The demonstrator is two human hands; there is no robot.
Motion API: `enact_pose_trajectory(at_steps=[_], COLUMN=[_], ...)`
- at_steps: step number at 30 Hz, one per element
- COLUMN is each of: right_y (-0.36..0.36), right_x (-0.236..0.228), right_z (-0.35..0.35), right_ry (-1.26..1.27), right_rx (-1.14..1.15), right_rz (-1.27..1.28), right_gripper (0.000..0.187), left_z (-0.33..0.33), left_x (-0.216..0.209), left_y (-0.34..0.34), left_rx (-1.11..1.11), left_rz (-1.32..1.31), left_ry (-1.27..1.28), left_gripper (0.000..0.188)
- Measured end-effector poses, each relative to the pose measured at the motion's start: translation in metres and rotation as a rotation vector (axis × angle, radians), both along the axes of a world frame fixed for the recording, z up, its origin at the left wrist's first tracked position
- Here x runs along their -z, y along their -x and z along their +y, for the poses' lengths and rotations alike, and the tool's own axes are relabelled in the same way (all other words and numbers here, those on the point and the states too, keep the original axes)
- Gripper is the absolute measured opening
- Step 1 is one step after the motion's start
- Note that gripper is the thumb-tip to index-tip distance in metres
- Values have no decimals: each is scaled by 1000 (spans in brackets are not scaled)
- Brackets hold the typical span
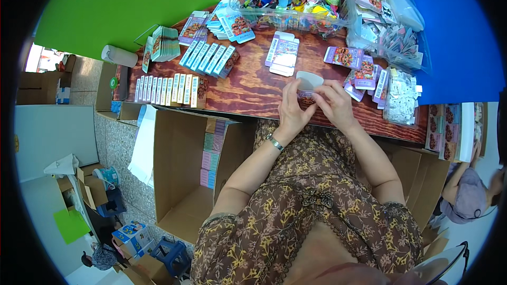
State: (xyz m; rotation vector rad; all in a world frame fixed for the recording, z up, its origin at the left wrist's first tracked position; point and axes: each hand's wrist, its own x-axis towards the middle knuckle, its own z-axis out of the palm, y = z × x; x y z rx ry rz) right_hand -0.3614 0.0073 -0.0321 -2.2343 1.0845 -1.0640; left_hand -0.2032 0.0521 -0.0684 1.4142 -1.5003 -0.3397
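Observation:
Near the front edge of the table, my two hands hold a small printed carton (305, 98) between them, its pale top flap standing up. My left hand (293, 110) grips the carton's left side, with a watch on that wrist. On its other side, the fingers of my right hand (336, 104) are bent in, thumb and fingertips at the carton's upper edge. The carton's lower part is partly hidden by my fingers. Just beyond lies a flattened purple and white carton (283, 54). Several loose flat cartons (364, 71) lie to the right of my right hand.
Finished-looking cartons stand in rows (171, 91) at the left. A clear bin (296, 17) of colourful small pieces and another clear bin (393, 53) stand at the back. A bag of white pieces (401, 97) sits far right. Below the table is an open cardboard box (182, 179).

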Motion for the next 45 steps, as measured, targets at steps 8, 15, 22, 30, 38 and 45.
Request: enact_pose_trajectory(at_steps=[8,15,22,30,38,45], right_y=[14,16,-4,-16,-2,1], right_x=[-29,-30,-41,-45,-46,-26], right_z=[-17,-32,-20,-7,-3,15], right_ry=[-532,-869,-693,125,-104,-409], right_rx=[-14,-291,-165,-119,-121,15], right_rz=[-295,-338,-249,243,46,-263], right_gripper=[19,16,18,24,20,16], left_z=[6,6,6,8,6,7], left_x=[0,0,5,9,5,5], left_y=[-1,-3,-3,-4,-6,-3], left_rx=[137,147,134,212,170,151], left_rz=[-42,-27,-12,28,-14,-44], left_ry=[72,83,58,-28,38,28], left_gripper=[83,88,104,101,87,87])
